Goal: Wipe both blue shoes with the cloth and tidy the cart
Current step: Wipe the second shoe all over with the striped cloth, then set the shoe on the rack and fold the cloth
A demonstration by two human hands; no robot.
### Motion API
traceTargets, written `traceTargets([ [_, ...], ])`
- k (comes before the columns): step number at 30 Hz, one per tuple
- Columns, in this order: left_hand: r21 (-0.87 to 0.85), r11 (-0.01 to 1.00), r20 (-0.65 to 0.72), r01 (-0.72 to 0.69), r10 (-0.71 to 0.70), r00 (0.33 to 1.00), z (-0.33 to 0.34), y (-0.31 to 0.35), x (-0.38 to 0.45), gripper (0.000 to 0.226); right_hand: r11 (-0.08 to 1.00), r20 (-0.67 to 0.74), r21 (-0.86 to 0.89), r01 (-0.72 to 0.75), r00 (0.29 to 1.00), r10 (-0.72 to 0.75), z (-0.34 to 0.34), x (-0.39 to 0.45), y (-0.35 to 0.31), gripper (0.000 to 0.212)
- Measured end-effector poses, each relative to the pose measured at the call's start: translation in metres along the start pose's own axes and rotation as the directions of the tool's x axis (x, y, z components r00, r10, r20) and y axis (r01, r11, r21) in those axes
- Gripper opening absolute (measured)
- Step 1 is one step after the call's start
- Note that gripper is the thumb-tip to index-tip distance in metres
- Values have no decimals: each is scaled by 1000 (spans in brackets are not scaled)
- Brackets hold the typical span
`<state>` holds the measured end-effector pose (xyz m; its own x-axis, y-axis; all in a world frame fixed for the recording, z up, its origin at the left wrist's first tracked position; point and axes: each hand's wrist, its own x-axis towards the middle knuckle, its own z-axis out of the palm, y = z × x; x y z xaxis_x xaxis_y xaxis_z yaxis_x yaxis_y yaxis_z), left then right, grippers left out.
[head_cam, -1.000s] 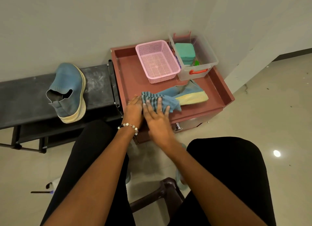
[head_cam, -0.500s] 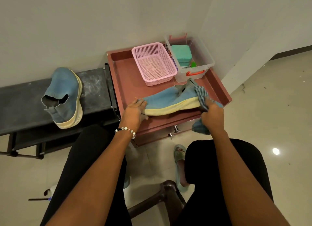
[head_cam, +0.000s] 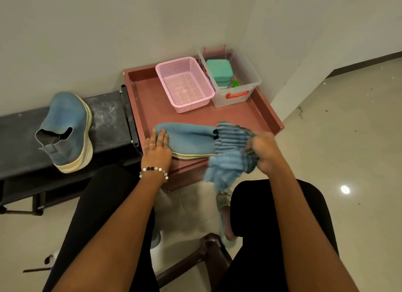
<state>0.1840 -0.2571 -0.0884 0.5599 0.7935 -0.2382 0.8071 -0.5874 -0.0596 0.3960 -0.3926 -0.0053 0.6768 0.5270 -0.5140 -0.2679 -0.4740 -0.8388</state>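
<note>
One blue shoe [head_cam: 191, 139] lies on its side near the front edge of the red-brown cart [head_cam: 148, 100], toe to the left. My left hand [head_cam: 157, 148] rests with straight fingers on its toe end. My right hand [head_cam: 263, 152] grips the blue striped cloth [head_cam: 230, 154], which is bunched over the shoe's heel end and hangs over the cart's front edge. The second blue shoe [head_cam: 65, 130] stands on the black bench [head_cam: 19, 135] to the left, apart from both hands.
A pink mesh basket [head_cam: 185, 84] and a clear plastic box [head_cam: 248, 78] with a teal container [head_cam: 219, 71] inside stand at the back of the cart. White walls close off the back and right. My knees and a dark stool [head_cam: 208, 246] are below.
My right hand swept the cloth from the shoe's toe, beside my left hand, along to its heel end on the right. The left hand's fingers now lie flat on the toe.
</note>
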Motion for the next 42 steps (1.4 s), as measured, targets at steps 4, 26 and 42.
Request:
traceTargets([
  [4, -22, 998, 19, 62, -61, 998, -7, 5, 2, 58, 965, -384, -239, 109, 902, -197, -39, 15, -4, 36],
  [26, -810, 585, -115, -44, -85, 990, -30, 57, 7, 22, 248, 546, -717, 651, 746, -381, 28, 70, -16, 44],
  [42, -779, 160, 510, 606, -399, 762, -53, 83, -55, 91, 431, 406, -711, 556, 825, -393, 38, -4, -6, 26],
])
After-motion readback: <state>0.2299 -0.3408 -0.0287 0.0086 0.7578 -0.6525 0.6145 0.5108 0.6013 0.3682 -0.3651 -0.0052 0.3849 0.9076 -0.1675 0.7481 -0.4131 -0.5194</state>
